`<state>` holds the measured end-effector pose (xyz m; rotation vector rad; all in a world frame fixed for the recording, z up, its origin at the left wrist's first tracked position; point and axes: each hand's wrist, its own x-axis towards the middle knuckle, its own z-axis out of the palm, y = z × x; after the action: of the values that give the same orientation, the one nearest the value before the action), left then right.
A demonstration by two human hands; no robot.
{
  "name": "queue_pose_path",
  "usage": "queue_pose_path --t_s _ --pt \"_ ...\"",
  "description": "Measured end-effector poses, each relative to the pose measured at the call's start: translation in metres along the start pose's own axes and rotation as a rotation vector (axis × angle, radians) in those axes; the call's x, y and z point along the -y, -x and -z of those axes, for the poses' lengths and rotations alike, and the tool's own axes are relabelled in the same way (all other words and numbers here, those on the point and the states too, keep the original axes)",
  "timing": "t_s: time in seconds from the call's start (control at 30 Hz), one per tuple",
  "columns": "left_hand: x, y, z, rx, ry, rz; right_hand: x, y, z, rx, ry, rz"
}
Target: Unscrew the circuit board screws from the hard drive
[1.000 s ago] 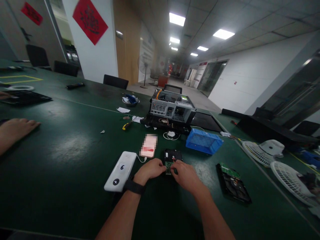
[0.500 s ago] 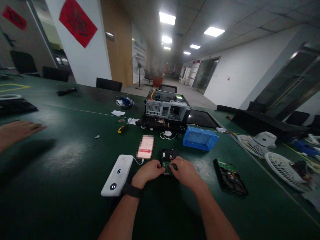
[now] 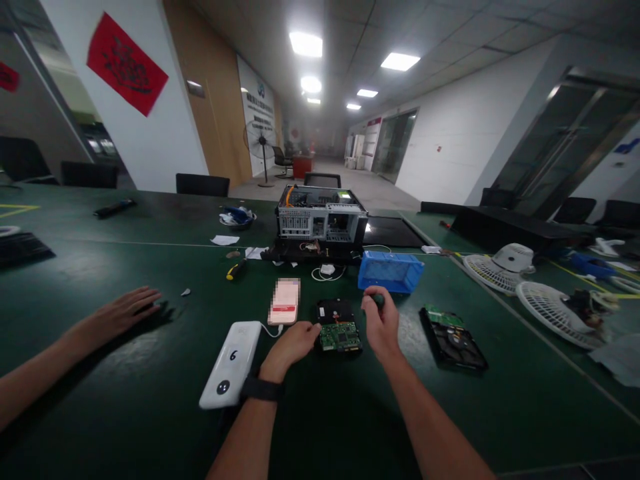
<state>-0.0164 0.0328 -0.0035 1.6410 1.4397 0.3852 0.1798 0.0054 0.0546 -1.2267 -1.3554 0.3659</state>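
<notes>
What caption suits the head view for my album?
Left hand at a hard drive, right hand beside it, open computer case beyond.

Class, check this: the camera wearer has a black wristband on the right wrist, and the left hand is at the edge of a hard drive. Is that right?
No, one side is wrong. The head view shows the black wristband on the left wrist, not the right. The rest stands: the left hand is at the edge of a hard drive.

The right hand (image 3: 383,323) mostly hides the dark object (image 3: 379,299) it holds; the smartphone (image 3: 285,301) is largely pixelated; the left edge crops a co-worker's arm (image 3: 47,370).
</notes>
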Motion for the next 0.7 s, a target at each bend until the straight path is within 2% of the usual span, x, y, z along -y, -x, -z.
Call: queue_pose_path --t_s 0.23,0.7 --pt "-0.0038 0.0036 0.0026 0.037 -0.098 -0.040 0.0075 0.0056 -0.0056 0.057 -0.101 -0.019" --pt "-0.0009 0.0032 0.0037 0.057 -0.086 -0.061 0.0010 0.0046 -0.0072 0.002 -0.143 -0.042"
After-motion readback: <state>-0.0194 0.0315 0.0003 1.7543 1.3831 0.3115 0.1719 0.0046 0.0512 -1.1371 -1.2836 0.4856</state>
